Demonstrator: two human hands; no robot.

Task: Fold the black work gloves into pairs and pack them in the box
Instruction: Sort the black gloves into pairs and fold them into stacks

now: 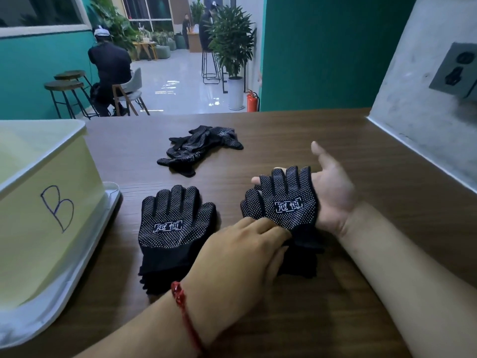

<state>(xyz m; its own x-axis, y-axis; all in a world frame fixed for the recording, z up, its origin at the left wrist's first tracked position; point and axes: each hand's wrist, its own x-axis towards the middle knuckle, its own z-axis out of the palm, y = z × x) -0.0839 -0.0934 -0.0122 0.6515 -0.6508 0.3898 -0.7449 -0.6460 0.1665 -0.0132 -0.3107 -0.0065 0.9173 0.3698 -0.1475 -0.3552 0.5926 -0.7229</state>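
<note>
— Where is the glove (286, 202) sitting?
— It's lying dots-up against the right hand (333, 195), which is spreading flat, palm up, over the tabletop (335, 140). The left hand (232, 257) is pinching its cuff.
— And the rest?
— A stack (170, 228) is lying just left of it, a loose pile (201, 148) is sitting farther back, and the box (85, 177) is standing at the left.
</note>
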